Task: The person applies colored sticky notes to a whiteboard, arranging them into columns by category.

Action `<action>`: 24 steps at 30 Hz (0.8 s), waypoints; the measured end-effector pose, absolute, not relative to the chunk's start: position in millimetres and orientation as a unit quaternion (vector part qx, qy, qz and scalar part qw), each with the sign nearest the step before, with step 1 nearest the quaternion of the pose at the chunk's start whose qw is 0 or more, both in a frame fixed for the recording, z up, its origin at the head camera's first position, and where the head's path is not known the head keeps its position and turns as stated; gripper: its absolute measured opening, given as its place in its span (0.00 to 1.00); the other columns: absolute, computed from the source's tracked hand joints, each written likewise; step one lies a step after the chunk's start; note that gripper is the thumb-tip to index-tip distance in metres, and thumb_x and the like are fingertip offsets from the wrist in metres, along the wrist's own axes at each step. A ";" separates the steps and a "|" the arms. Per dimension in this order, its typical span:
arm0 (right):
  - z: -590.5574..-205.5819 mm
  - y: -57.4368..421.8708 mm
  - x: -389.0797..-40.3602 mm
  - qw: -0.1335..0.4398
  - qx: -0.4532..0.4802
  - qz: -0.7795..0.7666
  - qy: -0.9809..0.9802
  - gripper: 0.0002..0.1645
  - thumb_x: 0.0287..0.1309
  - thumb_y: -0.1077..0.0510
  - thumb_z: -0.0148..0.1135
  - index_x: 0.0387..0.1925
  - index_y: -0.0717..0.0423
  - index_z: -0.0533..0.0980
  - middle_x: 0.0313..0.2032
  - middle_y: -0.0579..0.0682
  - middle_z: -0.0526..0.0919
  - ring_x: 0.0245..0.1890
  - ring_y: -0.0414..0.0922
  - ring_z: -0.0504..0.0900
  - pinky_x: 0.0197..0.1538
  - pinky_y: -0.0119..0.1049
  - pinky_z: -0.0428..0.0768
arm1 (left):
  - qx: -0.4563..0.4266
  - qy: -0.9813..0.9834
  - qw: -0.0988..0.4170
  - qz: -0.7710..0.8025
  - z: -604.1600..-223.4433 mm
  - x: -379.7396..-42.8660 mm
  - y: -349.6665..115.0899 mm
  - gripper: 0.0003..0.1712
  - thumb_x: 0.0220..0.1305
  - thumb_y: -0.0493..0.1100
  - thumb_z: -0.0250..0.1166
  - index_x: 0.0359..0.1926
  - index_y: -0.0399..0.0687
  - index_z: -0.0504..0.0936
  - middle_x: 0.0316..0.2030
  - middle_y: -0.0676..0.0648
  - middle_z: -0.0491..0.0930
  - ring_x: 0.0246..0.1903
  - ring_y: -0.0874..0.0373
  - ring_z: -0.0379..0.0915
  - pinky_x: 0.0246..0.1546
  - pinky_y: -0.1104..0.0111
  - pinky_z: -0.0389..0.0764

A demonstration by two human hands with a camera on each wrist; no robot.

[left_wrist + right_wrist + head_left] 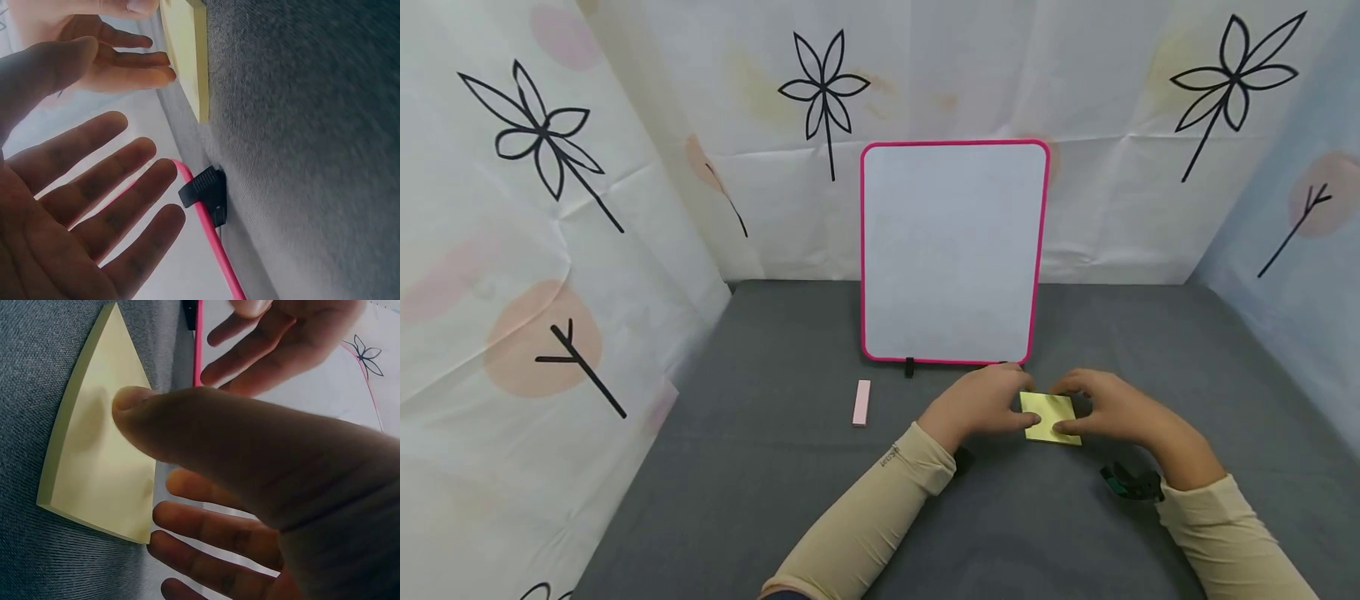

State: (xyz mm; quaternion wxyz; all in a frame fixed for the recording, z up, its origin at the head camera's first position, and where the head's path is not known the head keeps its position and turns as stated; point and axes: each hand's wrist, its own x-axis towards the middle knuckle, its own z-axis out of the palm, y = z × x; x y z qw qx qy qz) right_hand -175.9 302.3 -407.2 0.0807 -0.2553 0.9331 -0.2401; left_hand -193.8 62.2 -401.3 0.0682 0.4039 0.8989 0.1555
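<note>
Grey, apparently cloth-covered table (737, 483): yellow pad (1048, 407), pink strip (861, 403), whiteboard (955, 250).

booth (662, 217) walled with flower-printed cloth (790, 217)

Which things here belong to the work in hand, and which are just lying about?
Likely in use, judging by hand position:
yellow pad, between the hands
left hand
right hand

Seemingly just lying about, not held:
pink strip, left of the pad
whiteboard, standing behind
black clip on its pink frame
</note>
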 end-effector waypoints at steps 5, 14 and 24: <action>-408.8 305.0 -178.5 0.081 -0.258 -0.236 0.933 0.30 0.51 0.48 0.85 0.52 0.59 0.85 0.48 0.50 0.87 0.46 0.46 0.84 0.46 0.43 0.84 | 0.377 0.914 0.091 0.119 -403.8 -193.0 77.2 0.25 0.70 0.55 0.72 0.63 0.52 0.85 0.55 0.56 0.84 0.43 0.70 0.74 0.40 0.79 0.74; -413.5 305.0 -174.6 0.082 -0.260 -0.242 0.931 0.33 0.48 0.45 0.86 0.53 0.57 0.86 0.47 0.48 0.84 0.45 0.44 0.83 0.45 0.44 0.84 | 0.368 0.923 0.087 0.076 -409.3 -185.5 86.3 0.28 0.66 0.58 0.75 0.64 0.57 0.85 0.55 0.59 0.84 0.45 0.71 0.76 0.40 0.78 0.75; -417.4 307.5 -175.6 0.066 -0.277 -0.237 0.929 0.38 0.46 0.44 0.87 0.55 0.60 0.85 0.45 0.47 0.81 0.43 0.41 0.80 0.45 0.41 0.82 | 0.375 0.921 0.075 0.070 -412.5 -182.8 85.4 0.22 0.68 0.58 0.74 0.58 0.56 0.87 0.45 0.57 0.81 0.33 0.69 0.70 0.30 0.77 0.70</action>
